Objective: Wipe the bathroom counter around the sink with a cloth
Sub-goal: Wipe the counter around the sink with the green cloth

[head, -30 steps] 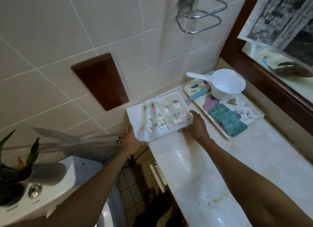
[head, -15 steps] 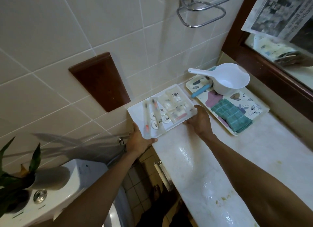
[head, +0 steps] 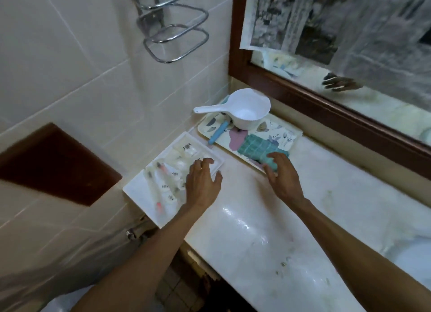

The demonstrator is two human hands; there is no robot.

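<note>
Both hands have let go of the white tray [head: 142, 190], which a moment ago was held up at its two ends; now it lies at the far left end of the bench [head: 256, 230], partly over the edge, against the tiled wall. The left hand [head: 202, 180] rests over the tray's near right corner with its fingers spread and holding nothing, I think to steady the tray or push it fully aside. The right hand [head: 281, 176] has moved to about 1 o'clock from the left one and reaches the green cloth [head: 256, 146]. Its fingers are half curled on the near edge of the cloth; whether they grip it already, I cannot tell.

The cloth lies folded on the patterned tray [head: 289, 134], at this tray's near end. Behind it, toward 11 o'clock, stand a white scoop [head: 245, 111] and a blue-handled tool [head: 218, 133]. The small toiletries on the white tray are blurred, so I cannot name them.

It seems the white tray was put to the side so that the bench is free for wiping. The bench surface looks wet and shiny, with small crumbs near 5 o'clock from the hands. At the right edge of the view, part of the sink [head: 417, 253] shows. I judge the wiping is not yet begun; taking up the cloth is the step in hand.
</note>
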